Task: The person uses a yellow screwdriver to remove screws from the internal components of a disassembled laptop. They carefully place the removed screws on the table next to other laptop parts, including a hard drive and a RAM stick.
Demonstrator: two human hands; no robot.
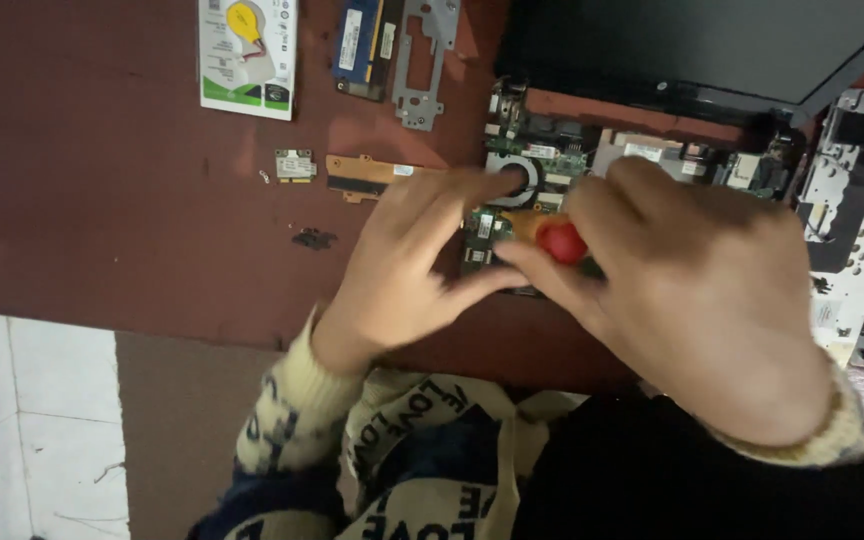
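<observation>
My right hand [697, 300] grips a screwdriver with a red and orange handle [552, 238], its tip pointing down into an opened laptop's green circuit board [497, 225]. The fingers of my left hand [407, 265] are spread over the board, one fingertip near the round fan opening [512, 170] and another touching the screwdriver handle from below. The laptop's dark screen [692, 45] stands open at the back. Both hands hide most of the board.
On the reddish-brown table [102, 200] lie a hard drive [249, 55], a memory stick [362, 45], a grey metal bracket [422, 60], a small wireless card [295, 165], a copper heat pipe [367, 175]. A perforated metal frame [857, 220] sits right. White floor tiles [32, 430] show bottom left.
</observation>
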